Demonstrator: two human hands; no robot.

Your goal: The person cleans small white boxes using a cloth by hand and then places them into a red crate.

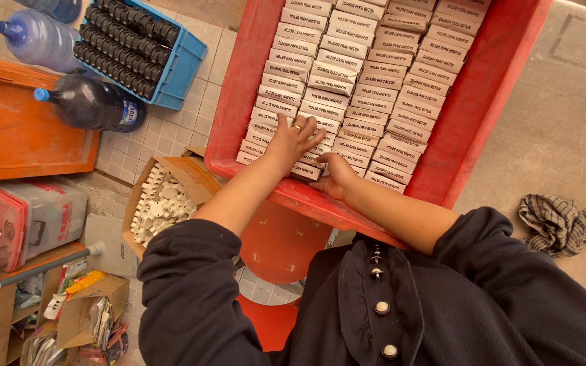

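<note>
Red tray: a plastic crate (239,102) holds the boxes; its near rim runs just under both wrists.
Small boxes: white cartons (367,74) with dark print lie packed in tight slanted rows, filling the crate ahead of the fingers and off to their right.
Left hand: the left hand (291,141) lies palm down on the nearest rows at the crate's near left corner, a ring on one finger.
Left fingers: spread and flat (306,125), pressing on the carton tops, closed round nothing.
Right hand: the right hand (337,176) rests at the near edge of the rows, just beside the left hand and nearly touching it.
Right fingers: curled down onto the front cartons; whether they pinch one cannot be told.
Cardboard box: an open carton of white plastic fittings (161,203) sits below and left of the left forearm.
Blue crate: a tray of black cylinders (144,47) stands well to the left of the fingers.
Bottles: two large water bottles (89,102) lie beside that blue crate.
Cloth: a checked rag (564,220) lies on the floor, far right of the right arm.
Clothing: dark sleeves, pushed up the forearms.
</note>
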